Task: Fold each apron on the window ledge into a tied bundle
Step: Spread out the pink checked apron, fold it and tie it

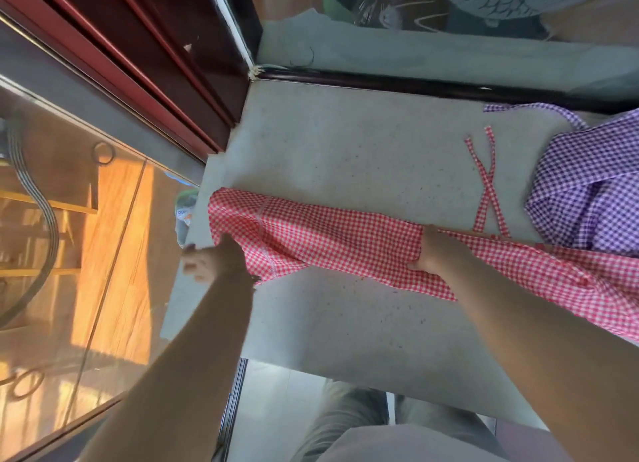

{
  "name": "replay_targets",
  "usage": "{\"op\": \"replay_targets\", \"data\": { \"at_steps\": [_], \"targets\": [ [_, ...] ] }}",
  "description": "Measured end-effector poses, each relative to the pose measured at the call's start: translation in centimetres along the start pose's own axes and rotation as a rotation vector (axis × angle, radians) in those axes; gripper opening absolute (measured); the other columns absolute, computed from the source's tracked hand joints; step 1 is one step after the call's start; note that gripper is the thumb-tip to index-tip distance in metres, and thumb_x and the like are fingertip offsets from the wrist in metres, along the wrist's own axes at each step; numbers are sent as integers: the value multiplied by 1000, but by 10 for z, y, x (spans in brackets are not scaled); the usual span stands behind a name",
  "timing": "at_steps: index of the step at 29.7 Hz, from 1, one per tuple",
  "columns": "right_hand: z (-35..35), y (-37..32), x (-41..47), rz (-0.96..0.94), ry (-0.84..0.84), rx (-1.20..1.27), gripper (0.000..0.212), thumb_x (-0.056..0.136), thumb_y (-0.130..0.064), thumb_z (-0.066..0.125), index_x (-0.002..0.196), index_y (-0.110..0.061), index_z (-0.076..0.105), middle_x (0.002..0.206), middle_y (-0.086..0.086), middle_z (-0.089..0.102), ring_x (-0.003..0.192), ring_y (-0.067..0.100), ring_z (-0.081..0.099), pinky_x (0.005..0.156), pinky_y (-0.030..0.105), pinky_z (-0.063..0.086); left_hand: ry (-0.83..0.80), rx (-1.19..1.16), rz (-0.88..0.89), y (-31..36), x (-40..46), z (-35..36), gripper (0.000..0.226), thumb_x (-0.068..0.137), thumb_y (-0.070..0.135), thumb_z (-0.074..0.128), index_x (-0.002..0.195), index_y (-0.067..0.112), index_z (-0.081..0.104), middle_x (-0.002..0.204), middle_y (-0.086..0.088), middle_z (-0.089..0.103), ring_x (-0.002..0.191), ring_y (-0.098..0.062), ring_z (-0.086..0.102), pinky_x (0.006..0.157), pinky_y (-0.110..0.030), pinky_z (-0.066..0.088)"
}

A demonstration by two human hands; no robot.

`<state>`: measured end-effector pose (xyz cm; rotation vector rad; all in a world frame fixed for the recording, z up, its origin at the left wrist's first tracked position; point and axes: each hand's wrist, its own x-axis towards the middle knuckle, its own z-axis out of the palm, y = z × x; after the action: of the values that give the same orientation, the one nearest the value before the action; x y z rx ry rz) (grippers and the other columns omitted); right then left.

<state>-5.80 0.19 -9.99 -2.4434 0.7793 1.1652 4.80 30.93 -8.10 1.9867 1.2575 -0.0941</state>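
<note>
Left hand (211, 259) stretched out to the left end of the ledge (345, 150), blurred, fingers curled at the left edge of the red apron (311, 240); seems to pinch the cloth there, though the blur leaves the grip itself unclear. Left forearm running up from the near left, over the window glass (86, 254). Right hand (435, 250) planted mid-apron, fingers tucked under or into a fold of the red cloth, thumb side on top, clenched on the fabric. Right forearm coming in from the near right corner, covering part of the apron's near edge.

Red apron lying long and narrow across the ledge from left to right, gathered into folds, its right end cut off by the frame. Two red ties (487, 185) crossed on the bare ledge just beyond it. Purple apron (587, 185) heaped at the far right, touching the red one, partly out of frame, one strap (525, 108) trailing along the far sill. Fingertips of both hands hidden in cloth or blur
</note>
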Motion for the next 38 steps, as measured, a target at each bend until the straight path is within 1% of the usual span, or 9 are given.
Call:
{"op": "replay_targets", "data": {
  "at_steps": [3, 8, 13, 19, 23, 28, 30, 34, 38],
  "targets": [
    [-3, -2, -2, -9, -22, 23, 93, 76, -37, 78, 146, -6, 25, 146, 15, 43, 131, 33, 45, 110, 40, 36, -126, -51, -210, -15, -4, 11, 89, 81, 44, 70, 147, 12, 20, 148, -14, 23, 133, -32, 33, 110, -42, 33],
    [-4, -2, 1, -2, -30, 20, 93, 75, -37, 78, 146, -6, 27, 145, 15, 43, 131, 33, 45, 110, 41, 36, -235, -42, -1, -1, 37, 17, 85, 79, 50, 70, 145, 16, 28, 146, -9, 41, 129, -34, 45, 104, -54, 41],
    [-4, -5, 4, 31, -55, -9, 96, 73, -37, 80, 146, -4, 26, 144, 17, 44, 129, 35, 47, 109, 43, 38, -644, -55, -60, 26, 31, -4, 29, 86, 41, 66, 85, 17, 50, 56, 2, 51, 49, -10, 45, 49, -20, 41],
    [0, -3, 9, 12, -53, -17, 99, 70, -40, 80, 147, -7, 27, 145, 16, 43, 129, 35, 47, 109, 44, 38, -789, -259, 269, 93, -22, -35, 13, 86, 18, 68, 92, 17, 57, 99, 3, 65, 90, -13, 62, 84, -30, 49],
    [-1, -3, 1, -33, -8, -9, 93, 75, -37, 77, 146, -5, 28, 146, 16, 43, 129, 34, 47, 110, 42, 37, -400, -97, 678, 100, -9, -44, 14, 82, 44, 70, 85, 31, 68, 84, 16, 68, 80, -4, 65, 74, -26, 55],
    [1, 7, -7, -83, 77, 10, 88, 76, -40, 77, 142, -6, 29, 142, 14, 47, 127, 32, 50, 108, 41, 39, -106, 157, 403, 40, 38, -25, 60, 88, 18, 62, 142, 23, 36, 142, -9, 36, 126, -29, 41, 107, -47, 37],
    [4, 8, -9, -88, 95, 0, 87, 77, -41, 75, 142, -7, 29, 141, 14, 49, 125, 31, 51, 106, 41, 40, -54, 346, 636, 19, 25, -16, 60, 87, 12, 59, 142, 19, 37, 147, -11, 32, 133, -33, 34, 111, -51, 30],
    [5, 9, -14, -108, 141, -15, 84, 79, -44, 73, 142, -8, 30, 138, 13, 52, 122, 31, 54, 104, 43, 43, -348, 786, 1466, -20, -59, 29, 53, 95, 38, 45, 146, 27, 33, 155, -7, 27, 143, -34, 23, 114, -58, 12],
    [15, 16, -18, -141, 234, 67, 68, 81, -39, 72, 133, -10, 39, 130, 13, 56, 117, 31, 56, 99, 43, 47, -689, 1168, 1604, -53, -120, 72, 56, 99, 54, 9, 151, 38, -6, 161, 4, -13, 143, -27, -21, 114, -59, -11]
  ]
}}
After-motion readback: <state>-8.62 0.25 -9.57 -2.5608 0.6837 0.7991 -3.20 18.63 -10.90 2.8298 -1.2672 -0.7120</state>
